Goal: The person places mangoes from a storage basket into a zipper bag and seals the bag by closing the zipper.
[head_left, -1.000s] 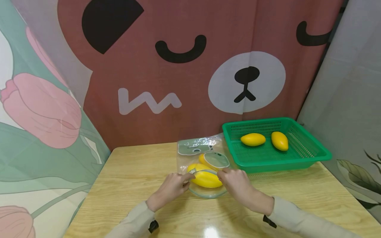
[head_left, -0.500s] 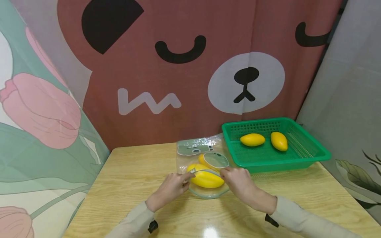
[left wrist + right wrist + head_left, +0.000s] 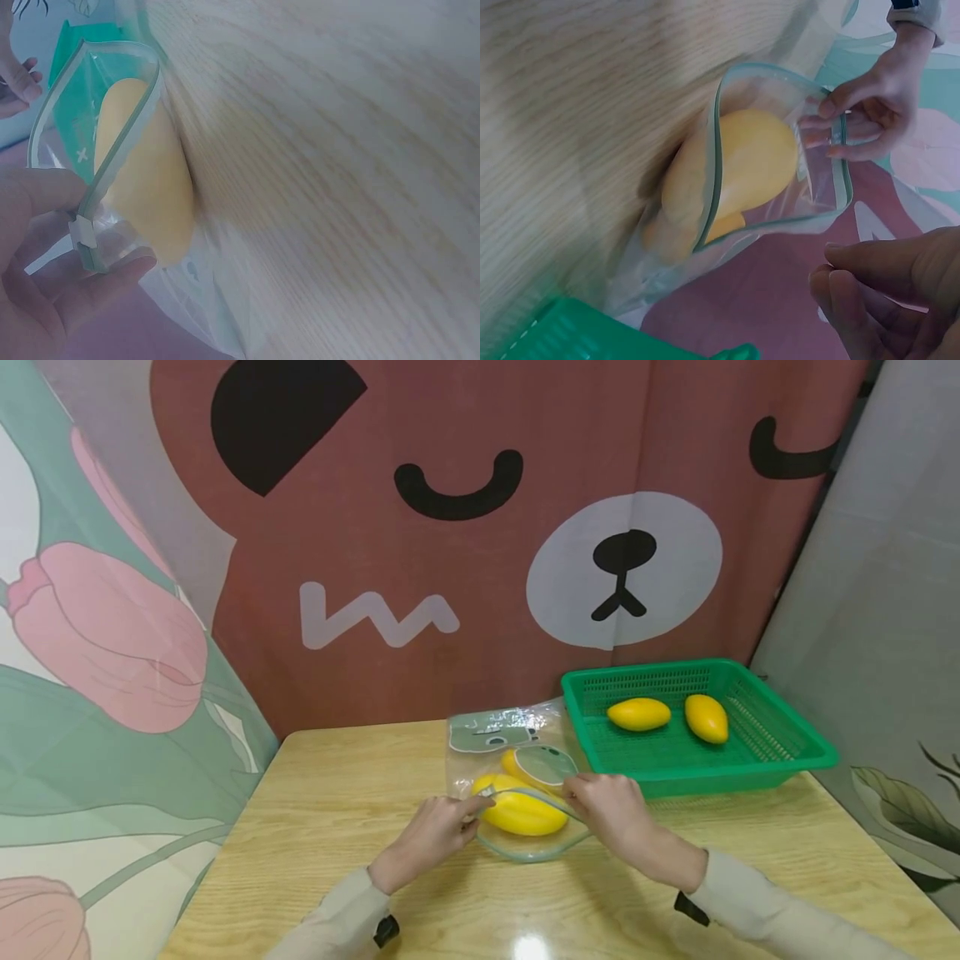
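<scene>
A clear zip bag [image 3: 461,760] with a pale green rim and printed green shapes lies on the table, its mouth spread wide. Inside it are two yellow mangoes, the nearer mango [image 3: 525,818] just behind the mouth and the other mango [image 3: 510,762] partly covered by a print. My left hand [image 3: 435,831] grips the left end of the rim, where the white slider [image 3: 82,231] sits. On the other side, my right hand [image 3: 892,289] holds nothing, its fingers loosely curled. A gap shows between it and the rim in the right wrist view.
At the back right stands a green plastic basket [image 3: 697,777] holding two more mangoes [image 3: 638,714]. It stands right beside the bag's back corner. The wooden table [image 3: 360,760] meets a printed curtain [image 3: 375,677] behind and another cloth [image 3: 885,610] on the right.
My right hand has moved a little to the right, away from the left hand. The bag's mouth has spread wider on that side. My left hand has stayed in place.
</scene>
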A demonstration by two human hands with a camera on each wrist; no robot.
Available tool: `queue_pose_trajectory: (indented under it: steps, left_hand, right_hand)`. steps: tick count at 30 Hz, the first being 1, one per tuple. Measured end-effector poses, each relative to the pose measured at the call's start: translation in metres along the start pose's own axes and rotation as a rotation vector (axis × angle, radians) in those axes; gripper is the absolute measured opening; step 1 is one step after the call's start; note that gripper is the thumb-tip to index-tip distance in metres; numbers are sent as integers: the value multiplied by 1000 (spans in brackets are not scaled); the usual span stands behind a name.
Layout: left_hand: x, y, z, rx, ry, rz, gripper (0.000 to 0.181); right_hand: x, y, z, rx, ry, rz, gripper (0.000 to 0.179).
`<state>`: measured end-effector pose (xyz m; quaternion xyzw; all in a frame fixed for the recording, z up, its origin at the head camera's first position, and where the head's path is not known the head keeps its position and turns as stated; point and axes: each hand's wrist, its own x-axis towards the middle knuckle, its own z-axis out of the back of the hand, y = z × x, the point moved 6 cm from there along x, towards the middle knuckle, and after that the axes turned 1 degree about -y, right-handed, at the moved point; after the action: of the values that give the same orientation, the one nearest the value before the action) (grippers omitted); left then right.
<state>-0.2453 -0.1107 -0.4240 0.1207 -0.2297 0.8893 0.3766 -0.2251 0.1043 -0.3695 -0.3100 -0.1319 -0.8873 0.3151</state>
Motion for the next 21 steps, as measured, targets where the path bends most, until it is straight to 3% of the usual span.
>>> queue_pose_trajectory:
  steps: [14,21]
  left_hand:
    - [1,0,1,-9,4,2,34]
    - [1,0,0,-7,22,17,34]
  right_hand:
    - [4,-36,7,-14,-4,-82,23]
    - [5,-47,9,-7,-1,-83,19]
